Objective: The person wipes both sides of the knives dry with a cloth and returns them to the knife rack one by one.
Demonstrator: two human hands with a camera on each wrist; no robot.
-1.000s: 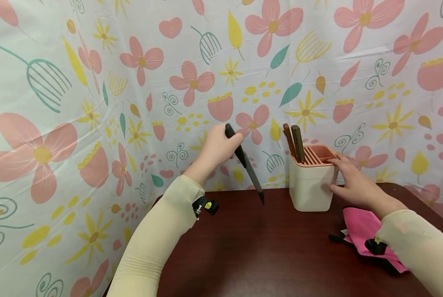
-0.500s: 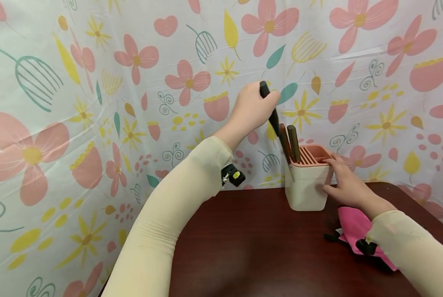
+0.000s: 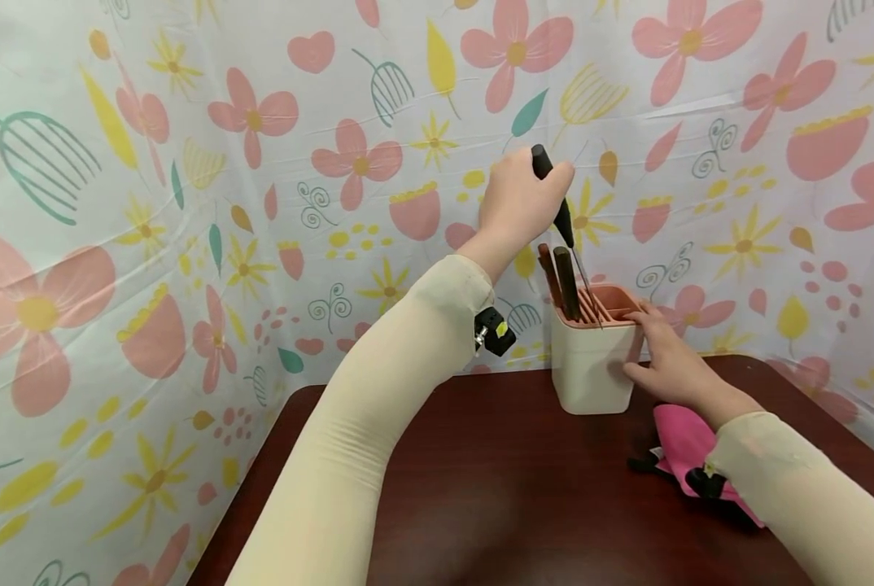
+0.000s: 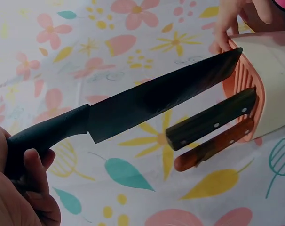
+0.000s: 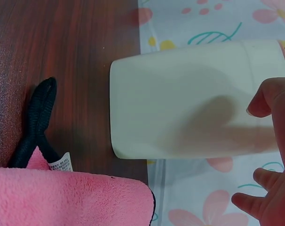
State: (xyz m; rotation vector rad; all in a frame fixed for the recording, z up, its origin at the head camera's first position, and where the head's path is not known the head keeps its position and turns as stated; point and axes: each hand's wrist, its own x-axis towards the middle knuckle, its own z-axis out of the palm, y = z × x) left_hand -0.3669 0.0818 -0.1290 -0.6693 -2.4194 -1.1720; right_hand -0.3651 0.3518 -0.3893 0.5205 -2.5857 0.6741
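My left hand [image 3: 517, 199] grips the black handle of a kitchen knife [image 4: 166, 89], its dark blade pointing down. In the head and left wrist views the blade's tip overlaps the slotted coral top of a cream knife block [image 3: 591, 374]. Two knives stand in slots on the block's left side: one with a reddish-brown handle [image 4: 213, 146], one with a dark riveted handle [image 4: 213, 117]. My right hand [image 3: 671, 366] rests at the block's right side, fingertips at the rim and thumb by the front wall [image 5: 180, 103]. Its lower fingers extend loosely beside the block.
A folded pink cloth [image 5: 76, 197] with a black cord loop [image 5: 39, 117] and a white label lies under my right forearm. The dark wooden table [image 3: 481, 488] ends at a flower-printed curtain [image 3: 378, 81] close behind the block and along the left side.
My left hand has lifted the knife and carried it right, from left of the block to over its slots. My right hand keeps its place at the block's rim.
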